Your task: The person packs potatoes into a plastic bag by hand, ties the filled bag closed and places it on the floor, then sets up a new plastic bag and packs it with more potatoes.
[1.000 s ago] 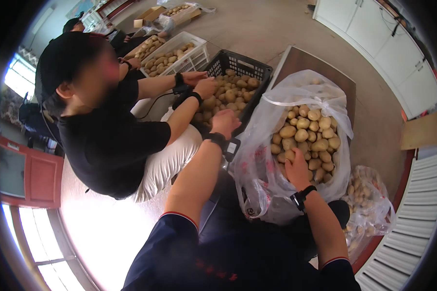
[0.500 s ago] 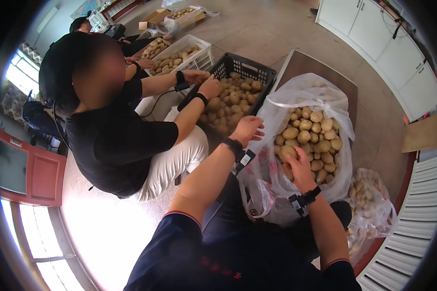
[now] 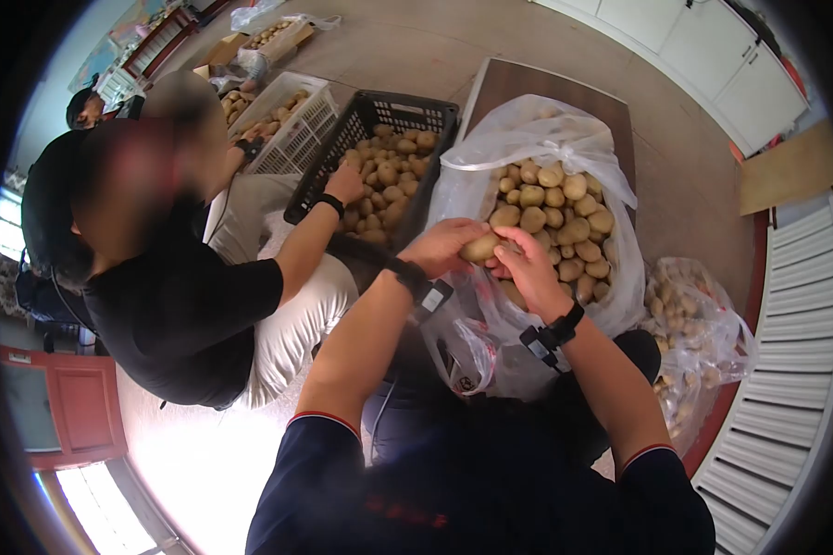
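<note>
A pale brown potato [image 3: 479, 247] is held between my two hands, over the near left edge of an open clear plastic bag [image 3: 453, 190]. My left hand [image 3: 444, 248] is closed on its left end, and the fingers of my right hand [image 3: 531, 268] grip its right side. Many more potatoes [image 3: 578, 229] fill the bag just beyond my hands. Both my wrists carry black straps with small devices.
To the left, a seated co-worker's hand [image 3: 345, 182] reaches into a black crate [image 3: 407, 104] of potatoes. A white crate [image 3: 310, 139] stands behind it. Another bag of potatoes [image 3: 680, 310] lies at right, near a white radiator [image 3: 787, 305]. White cabinets [image 3: 703, 55] line the back.
My right hand has lifted a potato from the bag and brought it to my left hand, which has closed on it. The co-worker's hand is lower in the black crate. The view has shifted.
</note>
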### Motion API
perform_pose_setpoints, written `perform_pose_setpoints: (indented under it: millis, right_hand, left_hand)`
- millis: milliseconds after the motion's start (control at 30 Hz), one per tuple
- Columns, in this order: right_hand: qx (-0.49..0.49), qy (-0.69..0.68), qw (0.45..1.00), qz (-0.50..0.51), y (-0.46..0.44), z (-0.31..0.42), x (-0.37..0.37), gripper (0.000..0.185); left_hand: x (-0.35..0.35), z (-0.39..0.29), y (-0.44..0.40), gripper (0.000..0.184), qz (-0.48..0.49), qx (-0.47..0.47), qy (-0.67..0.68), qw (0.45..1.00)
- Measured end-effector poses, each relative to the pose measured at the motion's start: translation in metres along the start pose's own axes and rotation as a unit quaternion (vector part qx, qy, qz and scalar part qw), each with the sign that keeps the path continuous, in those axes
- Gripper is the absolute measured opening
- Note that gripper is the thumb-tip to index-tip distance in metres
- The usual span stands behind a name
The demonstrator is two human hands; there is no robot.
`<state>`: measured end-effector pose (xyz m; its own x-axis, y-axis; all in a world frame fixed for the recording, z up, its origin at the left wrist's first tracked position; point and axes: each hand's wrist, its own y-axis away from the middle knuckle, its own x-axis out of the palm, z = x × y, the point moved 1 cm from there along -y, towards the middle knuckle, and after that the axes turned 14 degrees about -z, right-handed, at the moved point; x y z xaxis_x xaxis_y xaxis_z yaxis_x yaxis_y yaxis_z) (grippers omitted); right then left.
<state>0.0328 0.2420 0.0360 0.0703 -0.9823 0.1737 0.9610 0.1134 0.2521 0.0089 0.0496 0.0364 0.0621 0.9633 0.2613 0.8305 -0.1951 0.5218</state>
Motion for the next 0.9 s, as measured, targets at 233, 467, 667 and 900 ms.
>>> perform_pose_setpoints:
  millis: [233, 467, 667, 900]
  right_hand:
    - [-0.190, 0.347, 0.914, -0.086, -0.012, -0.022, -0.039, 0.028]
    - [-0.225, 0.527, 0.820, -0.016, 0.008, -0.060, -0.057, 0.023]
    - [-0.212, 0.594, 0.776, 0.016, 0.011, -0.073, -0.057, 0.026]
    - [-0.176, 0.656, 0.733, 0.040, 0.018, -0.069, -0.050, 0.034]
  left_hand:
    - [-0.016, -0.005, -0.011, 0.031, -0.080, 0.019, 0.071, 0.994]
    - [-0.054, -0.004, -0.025, 0.032, -0.194, 0.029, 0.146, 0.970]
    - [-0.177, 0.082, -0.119, 0.033, -0.221, 0.297, -0.045, 0.928]
    - [-0.159, 0.055, -0.075, 0.033, -0.297, 0.081, 0.220, 0.926]
